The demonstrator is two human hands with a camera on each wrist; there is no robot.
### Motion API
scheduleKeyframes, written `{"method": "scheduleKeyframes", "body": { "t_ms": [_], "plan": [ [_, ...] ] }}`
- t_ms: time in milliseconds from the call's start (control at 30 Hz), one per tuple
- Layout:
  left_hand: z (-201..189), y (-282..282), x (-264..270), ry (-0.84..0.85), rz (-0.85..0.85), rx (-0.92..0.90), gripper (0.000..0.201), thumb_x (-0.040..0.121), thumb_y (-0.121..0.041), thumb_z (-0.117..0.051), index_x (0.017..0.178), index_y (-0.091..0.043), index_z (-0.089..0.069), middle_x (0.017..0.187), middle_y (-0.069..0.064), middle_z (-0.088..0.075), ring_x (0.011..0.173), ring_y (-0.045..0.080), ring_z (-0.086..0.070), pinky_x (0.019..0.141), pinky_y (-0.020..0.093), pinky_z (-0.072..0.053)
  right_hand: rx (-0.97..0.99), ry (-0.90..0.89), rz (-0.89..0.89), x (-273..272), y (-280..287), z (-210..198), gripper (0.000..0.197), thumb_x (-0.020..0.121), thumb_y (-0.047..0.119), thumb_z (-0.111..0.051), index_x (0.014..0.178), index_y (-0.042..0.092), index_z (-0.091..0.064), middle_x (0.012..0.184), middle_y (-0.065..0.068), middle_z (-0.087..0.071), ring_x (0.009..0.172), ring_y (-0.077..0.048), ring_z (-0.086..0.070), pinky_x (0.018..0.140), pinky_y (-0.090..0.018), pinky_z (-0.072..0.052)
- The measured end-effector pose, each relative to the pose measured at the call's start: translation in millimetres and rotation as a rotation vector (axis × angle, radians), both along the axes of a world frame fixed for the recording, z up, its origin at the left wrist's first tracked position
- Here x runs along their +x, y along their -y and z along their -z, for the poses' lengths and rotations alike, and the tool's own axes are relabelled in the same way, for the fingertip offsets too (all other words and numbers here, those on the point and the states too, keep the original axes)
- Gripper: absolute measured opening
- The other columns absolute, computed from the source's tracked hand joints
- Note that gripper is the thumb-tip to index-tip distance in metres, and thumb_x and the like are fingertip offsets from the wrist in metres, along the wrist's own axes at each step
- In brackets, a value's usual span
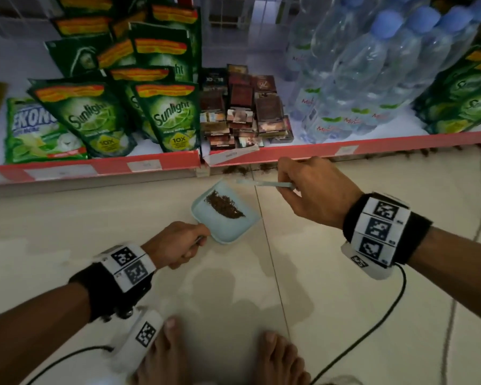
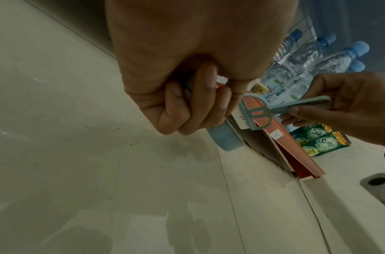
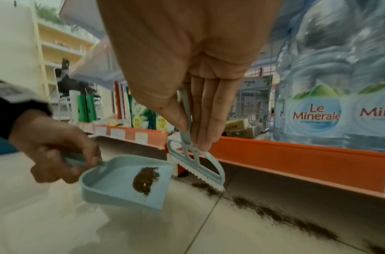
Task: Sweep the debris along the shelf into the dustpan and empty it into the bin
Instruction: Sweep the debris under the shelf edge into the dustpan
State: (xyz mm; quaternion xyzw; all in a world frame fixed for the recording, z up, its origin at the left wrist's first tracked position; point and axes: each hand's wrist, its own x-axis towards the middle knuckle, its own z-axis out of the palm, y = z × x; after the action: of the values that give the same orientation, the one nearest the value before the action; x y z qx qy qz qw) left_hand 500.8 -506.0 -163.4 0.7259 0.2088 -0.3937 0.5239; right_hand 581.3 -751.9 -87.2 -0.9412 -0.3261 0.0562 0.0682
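Observation:
A small pale-blue dustpan (image 1: 228, 226) (image 3: 113, 182) hangs tilted a little above the floor, with a dark pile of debris (image 1: 224, 205) (image 3: 145, 179) in it. My left hand (image 1: 178, 244) (image 2: 187, 106) grips its handle. My right hand (image 1: 311, 190) (image 3: 193, 120) pinches the handle of a pale-blue brush (image 3: 198, 168) (image 2: 254, 113), whose bristles hang just above the floor beside the pan's open edge. A dark line of debris (image 3: 280, 214) (image 1: 235, 170) runs along the floor under the red-edged shelf (image 1: 303, 152).
The shelf holds green soap pouches (image 1: 95, 120), stacked small boxes (image 1: 242, 115) and packs of water bottles (image 1: 372, 79). Pale floor tiles (image 1: 345, 301) stretch toward me. My bare feet (image 1: 220, 359) and two black cables (image 1: 372, 332) are at the bottom.

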Motion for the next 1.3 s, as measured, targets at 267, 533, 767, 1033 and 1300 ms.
{"method": "scheduleKeyframes", "body": {
  "t_ms": [267, 533, 767, 1033, 1300],
  "plan": [
    [37, 3, -1, -0.014, -0.068, -0.099, 0.026, 0.091, -0.023, -0.049, 0.068, -0.011, -0.051, 0.043, -0.001, -0.033, 0.035, 0.013, -0.022, 0.040, 0.018, -0.016, -0.433, 0.133, -0.096, 33, -19, 16, 0.032, 0.097, 0.011, -0.042, 0.129, 0.009, -0.046, 0.106, -0.013, -0.071, 0.089, -0.034, -0.068, 0.067, -0.037, -0.048],
    [52, 16, 22, -0.002, -0.056, -0.152, 0.027, 0.091, -0.029, -0.050, 0.070, -0.012, -0.052, 0.042, -0.003, -0.034, 0.034, 0.011, -0.023, 0.038, 0.016, -0.017, -0.562, 0.122, -0.030, 37, -4, 17, 0.040, 0.097, 0.019, -0.031, 0.131, 0.025, -0.050, 0.132, -0.007, -0.061, 0.117, -0.032, -0.060, 0.086, -0.041, -0.052],
    [56, 27, 20, -0.004, -0.165, -0.138, 0.028, 0.089, -0.032, -0.051, 0.068, -0.014, -0.052, 0.042, -0.004, -0.035, 0.034, 0.011, -0.025, 0.036, 0.015, -0.020, -0.474, 0.149, 0.036, 40, -12, 60, 0.040, 0.101, 0.021, -0.035, 0.140, 0.024, -0.044, 0.145, -0.010, -0.050, 0.130, -0.034, -0.049, 0.097, -0.044, -0.048],
    [61, 37, -1, -0.003, -0.277, -0.097, 0.029, 0.088, -0.032, -0.052, 0.067, -0.013, -0.053, 0.041, -0.004, -0.036, 0.033, 0.011, -0.026, 0.037, 0.015, -0.020, -0.349, 0.067, 0.029, 51, -41, 103, 0.059, 0.095, 0.007, -0.040, 0.151, 0.021, -0.031, 0.126, -0.010, -0.062, 0.096, -0.037, -0.067, 0.070, -0.041, -0.053],
    [60, 52, -13, -0.006, -0.248, -0.093, 0.026, 0.088, -0.028, -0.050, 0.069, -0.011, -0.053, 0.040, -0.003, -0.034, 0.034, 0.011, -0.024, 0.040, 0.017, -0.017, -0.315, 0.034, -0.011, 59, -1, 95, 0.055, 0.091, 0.004, -0.041, 0.141, 0.027, -0.046, 0.124, -0.012, -0.062, 0.099, -0.037, -0.066, 0.076, -0.044, -0.055]
  ]
}}
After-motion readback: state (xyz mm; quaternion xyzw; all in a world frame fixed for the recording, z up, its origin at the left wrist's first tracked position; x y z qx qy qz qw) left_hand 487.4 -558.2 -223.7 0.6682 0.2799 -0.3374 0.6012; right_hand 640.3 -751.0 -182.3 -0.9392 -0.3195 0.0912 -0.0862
